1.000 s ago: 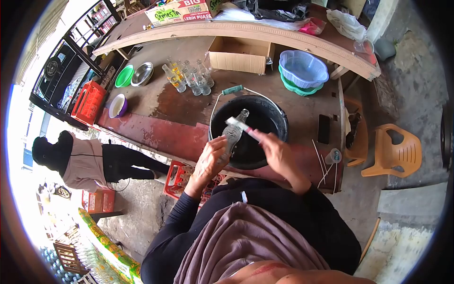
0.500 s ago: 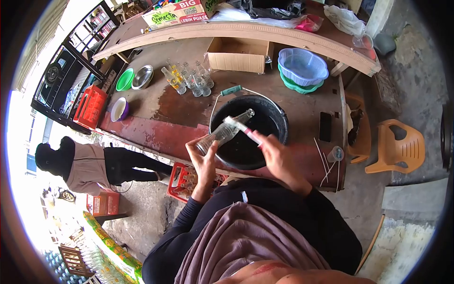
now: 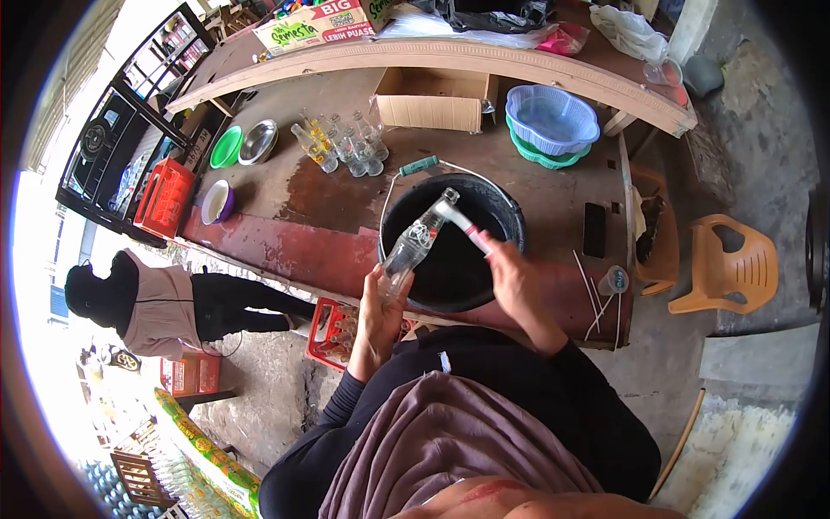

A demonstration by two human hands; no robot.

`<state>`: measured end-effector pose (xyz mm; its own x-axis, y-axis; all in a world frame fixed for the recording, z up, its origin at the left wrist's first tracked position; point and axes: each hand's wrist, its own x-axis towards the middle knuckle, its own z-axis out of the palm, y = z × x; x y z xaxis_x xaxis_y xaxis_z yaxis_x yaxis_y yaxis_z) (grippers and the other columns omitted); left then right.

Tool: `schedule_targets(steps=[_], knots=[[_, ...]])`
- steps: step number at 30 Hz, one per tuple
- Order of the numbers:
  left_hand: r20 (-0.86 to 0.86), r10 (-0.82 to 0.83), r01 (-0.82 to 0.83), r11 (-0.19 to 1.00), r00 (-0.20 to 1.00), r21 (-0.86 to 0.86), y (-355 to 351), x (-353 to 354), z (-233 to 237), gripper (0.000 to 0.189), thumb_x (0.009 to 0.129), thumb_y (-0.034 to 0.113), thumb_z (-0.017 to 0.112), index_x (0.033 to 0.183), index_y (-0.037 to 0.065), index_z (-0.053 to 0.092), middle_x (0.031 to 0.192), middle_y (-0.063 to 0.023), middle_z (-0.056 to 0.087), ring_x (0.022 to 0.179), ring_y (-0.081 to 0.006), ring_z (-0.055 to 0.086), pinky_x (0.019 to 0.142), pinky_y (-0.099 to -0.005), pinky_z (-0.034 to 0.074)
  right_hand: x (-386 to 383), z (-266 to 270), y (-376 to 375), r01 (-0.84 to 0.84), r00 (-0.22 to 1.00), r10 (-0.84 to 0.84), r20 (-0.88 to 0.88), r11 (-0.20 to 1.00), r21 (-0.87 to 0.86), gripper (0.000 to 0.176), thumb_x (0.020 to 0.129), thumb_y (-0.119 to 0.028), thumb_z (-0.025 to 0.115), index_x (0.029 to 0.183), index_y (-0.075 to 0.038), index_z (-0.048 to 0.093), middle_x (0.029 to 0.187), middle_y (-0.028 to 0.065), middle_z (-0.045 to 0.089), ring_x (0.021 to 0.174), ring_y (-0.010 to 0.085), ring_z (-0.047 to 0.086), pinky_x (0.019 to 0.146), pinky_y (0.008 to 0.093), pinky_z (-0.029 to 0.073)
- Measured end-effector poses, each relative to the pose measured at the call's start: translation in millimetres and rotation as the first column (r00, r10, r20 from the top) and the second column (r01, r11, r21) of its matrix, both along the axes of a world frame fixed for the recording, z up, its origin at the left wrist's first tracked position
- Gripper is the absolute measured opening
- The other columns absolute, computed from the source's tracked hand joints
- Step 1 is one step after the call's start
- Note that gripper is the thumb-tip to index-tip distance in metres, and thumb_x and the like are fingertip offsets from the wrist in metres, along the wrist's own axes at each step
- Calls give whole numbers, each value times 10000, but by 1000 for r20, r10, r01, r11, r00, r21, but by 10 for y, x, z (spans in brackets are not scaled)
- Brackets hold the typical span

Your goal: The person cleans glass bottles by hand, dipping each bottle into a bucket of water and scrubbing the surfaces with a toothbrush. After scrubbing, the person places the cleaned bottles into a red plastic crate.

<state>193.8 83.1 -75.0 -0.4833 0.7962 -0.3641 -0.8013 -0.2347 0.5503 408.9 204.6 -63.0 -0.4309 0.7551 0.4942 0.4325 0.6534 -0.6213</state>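
My left hand (image 3: 382, 313) is wrapped round the base of a clear glass bottle (image 3: 408, 251), tilted with its mouth pointing up and away from me. In my right hand (image 3: 516, 290) is a brush (image 3: 469, 228) with a white and pink handle. Its white head overlaps the bottle's neck, just below the mouth. Both are over a black bucket (image 3: 516, 251) of dark liquid, whose wire handle has a green grip (image 3: 419, 165). Farther back on the table stands a group of glass bottles (image 3: 354, 151), some with yellow markings.
A red crate (image 3: 327, 346) of bottles sits below the table edge. On the table are a cardboard box (image 3: 432, 112), blue basket (image 3: 553, 117), phone (image 3: 595, 230), straws (image 3: 588, 290) and cup (image 3: 615, 278). A person (image 3: 160, 303) stands at left; an orange chair (image 3: 735, 264) is at right.
The bottle has turned more upright, its mouth shifting left and away from me. The brush head has moved from the bottle's side to its neck, and my right hand has moved slightly.
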Motion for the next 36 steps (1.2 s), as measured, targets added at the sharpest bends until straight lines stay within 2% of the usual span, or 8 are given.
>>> schedule_targets(steps=[9,12,15,19,21,25,31,36], knots=[[195,-231,218,972,953,85,-122,-150,-52,286,968,276,591,1100,23,574,1040,-109,657,842,-207,650,742,-321,568,19,61,-108,-188,982,188,-8,982,-22,458,926,-42,557,1356,-202,541,852,82,568,658,276,631,523,386,506],[28,-100,100,995,995,-18,-100,-1,-46,278,958,276,606,1110,45,573,988,-102,642,813,-195,633,681,-291,541,36,109,95,90,996,-90,24,996,-7,421,937,-42,550,1333,-184,541,867,101,582,674,299,637,551,399,516],[-257,114,-155,977,960,-146,-54,114,46,294,952,250,616,1157,66,513,999,-105,614,846,-208,632,712,-293,539,-41,267,-174,-206,978,202,-57,976,-70,430,936,-96,585,1350,-207,546,852,76,581,661,288,636,549,393,516],[-665,-56,-130,965,744,-227,-94,138,294,385,907,127,674,1186,79,414,1111,-120,557,1038,-196,584,836,-362,527,-52,120,-82,-147,989,144,-32,982,-118,408,924,-85,581,1316,-200,575,904,88,614,693,318,647,572,428,523],[-997,31,-184,983,73,17,-72,68,183,494,819,49,749,1187,76,421,1177,-156,543,1106,-230,557,878,-399,510,7,110,141,66,997,-62,42,992,-108,375,929,-90,578,1290,-190,585,906,101,621,721,341,645,610,433,527],[-921,89,-69,990,-378,124,-87,-31,127,613,709,-11,806,1191,63,434,1178,-188,567,1044,-332,598,860,-424,510,21,338,-59,-230,973,231,-6,963,-138,389,924,-99,598,1295,-215,587,887,111,613,722,356,636,616,439,516],[-805,184,129,982,-564,134,-59,-246,163,634,643,-48,772,1190,60,471,1266,-187,548,1026,-376,573,850,-460,510,158,131,307,86,964,-59,258,992,-97,343,934,-109,572,1262,-197,619,908,97,632,737,346,648,646,444,520],[-790,181,145,982,-586,117,-13,-315,218,616,644,-53,773,1168,66,473,1256,-178,550,1018,-368,579,853,-454,510,34,427,-34,-181,981,187,44,977,-115,429,911,-68,599,1315,-212,575,898,94,610,733,328,645,609,420,526]])
